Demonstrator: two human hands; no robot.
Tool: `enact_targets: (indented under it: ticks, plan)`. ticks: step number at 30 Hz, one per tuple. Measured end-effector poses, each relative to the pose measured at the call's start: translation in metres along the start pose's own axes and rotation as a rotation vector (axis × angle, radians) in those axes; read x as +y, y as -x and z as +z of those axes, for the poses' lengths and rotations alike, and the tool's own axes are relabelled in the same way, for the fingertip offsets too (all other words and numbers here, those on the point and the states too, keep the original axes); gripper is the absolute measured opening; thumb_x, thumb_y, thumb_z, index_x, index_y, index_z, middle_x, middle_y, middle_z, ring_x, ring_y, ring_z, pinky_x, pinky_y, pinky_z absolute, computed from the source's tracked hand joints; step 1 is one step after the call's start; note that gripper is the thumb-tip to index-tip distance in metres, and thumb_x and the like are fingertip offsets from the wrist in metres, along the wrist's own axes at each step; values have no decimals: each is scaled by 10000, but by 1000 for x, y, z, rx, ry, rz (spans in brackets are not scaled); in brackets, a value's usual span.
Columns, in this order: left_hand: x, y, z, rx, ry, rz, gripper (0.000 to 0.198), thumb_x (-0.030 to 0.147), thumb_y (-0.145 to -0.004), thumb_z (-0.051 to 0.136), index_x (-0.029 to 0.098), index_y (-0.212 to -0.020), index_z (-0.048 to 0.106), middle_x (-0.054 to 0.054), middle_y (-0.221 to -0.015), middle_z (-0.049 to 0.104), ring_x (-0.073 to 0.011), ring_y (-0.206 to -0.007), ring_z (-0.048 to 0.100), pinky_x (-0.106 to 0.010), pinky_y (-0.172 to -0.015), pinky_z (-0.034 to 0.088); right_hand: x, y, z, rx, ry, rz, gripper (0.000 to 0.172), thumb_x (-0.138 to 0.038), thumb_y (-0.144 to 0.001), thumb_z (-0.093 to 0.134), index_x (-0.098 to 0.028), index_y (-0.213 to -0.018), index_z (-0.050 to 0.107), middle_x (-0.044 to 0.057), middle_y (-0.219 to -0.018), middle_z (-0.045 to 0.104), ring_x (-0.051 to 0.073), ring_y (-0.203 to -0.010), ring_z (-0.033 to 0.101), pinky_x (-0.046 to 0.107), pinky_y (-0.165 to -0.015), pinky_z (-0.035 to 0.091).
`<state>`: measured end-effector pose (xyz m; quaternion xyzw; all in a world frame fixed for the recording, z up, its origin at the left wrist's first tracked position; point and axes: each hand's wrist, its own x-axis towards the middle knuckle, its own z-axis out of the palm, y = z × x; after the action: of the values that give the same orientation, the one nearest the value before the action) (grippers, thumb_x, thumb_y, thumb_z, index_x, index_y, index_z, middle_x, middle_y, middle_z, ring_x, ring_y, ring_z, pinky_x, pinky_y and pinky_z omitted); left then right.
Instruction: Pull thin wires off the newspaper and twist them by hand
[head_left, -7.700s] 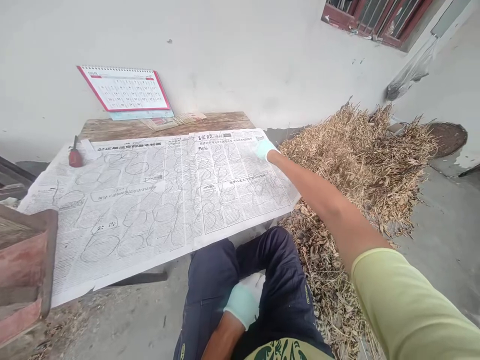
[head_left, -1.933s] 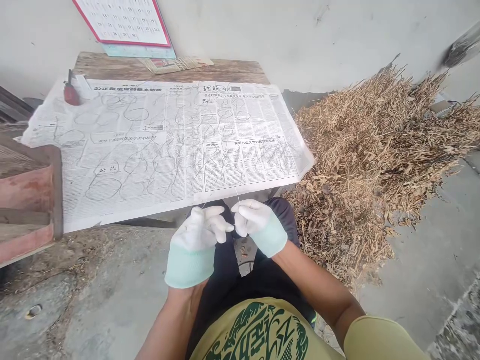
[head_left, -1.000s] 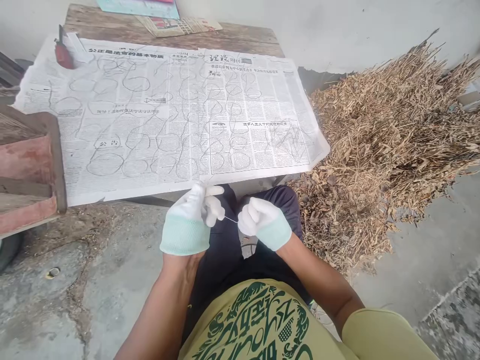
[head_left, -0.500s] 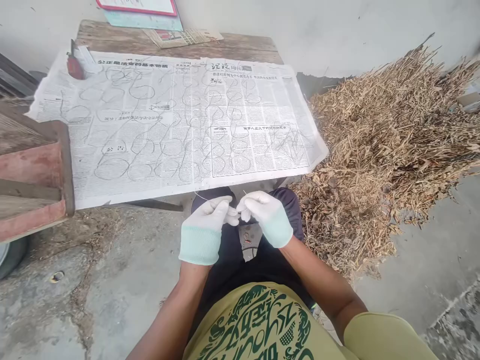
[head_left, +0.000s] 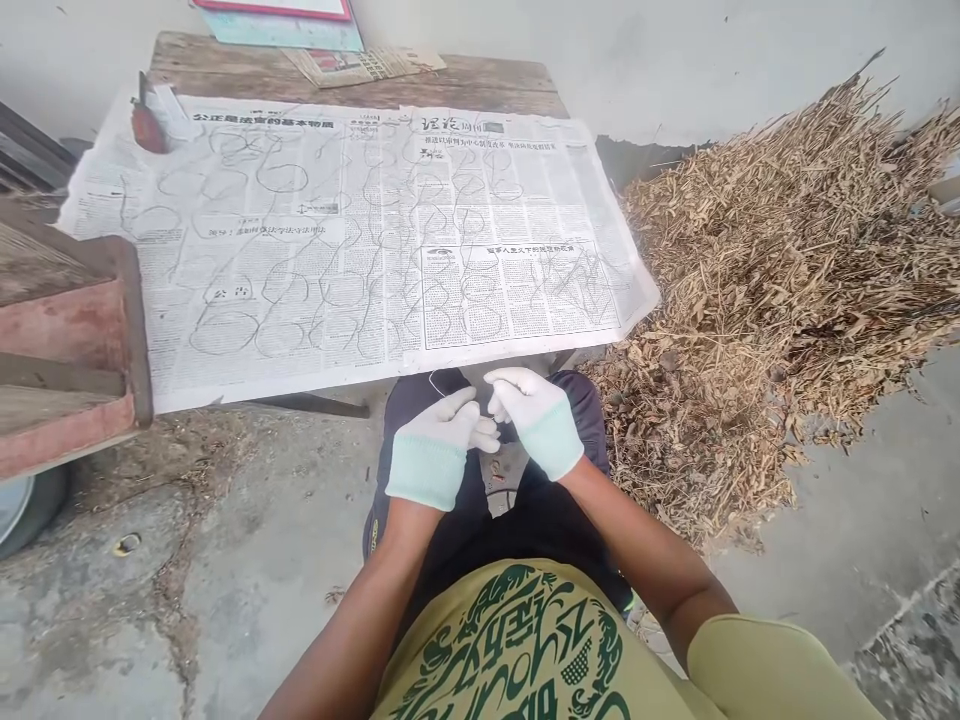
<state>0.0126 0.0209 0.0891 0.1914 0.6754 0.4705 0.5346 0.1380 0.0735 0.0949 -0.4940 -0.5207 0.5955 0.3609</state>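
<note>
Both my hands wear white gloves with pale green cuffs and are close together over my lap, just below the table edge. My left hand (head_left: 442,440) is closed in a pinch on a thin wire (head_left: 434,383), whose curved free end sticks up past the fingers. Opposite it, my right hand (head_left: 534,418) has its fingers bent together; whatever lies between them is too small to see. A small gap separates the fingertips of the two hands. Ahead, newspaper sheets (head_left: 176,385) cover the table and bear many thin wires bent into loops and wavy shapes (head_left: 223,354).
A red-handled tool (head_left: 148,130) lies at the table's far left. Bare wood (head_left: 495,85) shows along the back, with papers (head_left: 367,66) on it. On the left stands a reddish wooden piece (head_left: 67,325). Dry plant stalks (head_left: 750,300) are heaped on the right.
My left hand has shifted slightly right, and its wire end has moved with it. My right hand has turned and raised a little; the wire tip above it no longer shows.
</note>
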Motion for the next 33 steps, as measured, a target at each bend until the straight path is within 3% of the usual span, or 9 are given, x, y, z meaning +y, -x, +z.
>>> enact_targets:
  ticks: [6, 12, 16, 22, 28, 33]
  plan:
    - [10, 1, 4, 49, -10, 50, 584, 266, -912, 670, 63, -1453, 582, -27, -720, 771, -155, -609, 733, -301, -730, 602, 16, 8, 7, 140, 147, -98, 258, -314, -948, 583, -217, -1072, 787, 8, -852, 751, 154, -774, 707, 288, -827, 575]
    - [7, -1, 7, 212, -224, 155, 583, 301, -979, 558, 102, -1526, 523, 9, -735, 743, -136, -638, 723, -303, -788, 590, 25, 4, 10, 129, 168, -149, 283, -320, -991, 546, -214, -1053, 801, -5, -754, 720, 139, -644, 657, 273, -740, 570]
    - [3, -5, 4, 179, -322, 129, 546, 307, -1000, 492, 116, -1508, 552, 25, -680, 712, -129, -553, 679, -294, -712, 578, 28, -1, 6, 86, 267, -244, 288, -300, -1010, 535, -219, -1070, 805, 2, -741, 710, 150, -684, 658, 284, -785, 556]
    - [3, -8, 4, 111, -254, 90, 591, 313, -976, 533, 68, -1514, 529, 25, -631, 691, -131, -497, 655, -274, -634, 564, 21, -7, -2, 0, 427, -294, 341, -266, -1022, 491, -200, -1163, 795, 35, -796, 717, 177, -770, 677, 306, -806, 549]
    - [13, -5, 8, 91, -89, 123, 696, 292, -945, 572, 41, -1578, 427, 32, -618, 685, -142, -505, 666, -282, -655, 572, 27, -5, 12, 100, 395, -296, 362, -305, -1030, 499, -221, -1286, 741, 72, -1154, 758, 207, -1031, 706, 331, -1015, 529]
    - [14, -7, 10, 106, -204, 71, 713, 294, -934, 585, 116, -1604, 419, 54, -589, 664, -154, -516, 671, -294, -678, 578, 36, -4, 16, 69, 450, -302, 402, -288, -1059, 424, -188, -1300, 730, 95, -1042, 745, 208, -921, 696, 333, -925, 544]
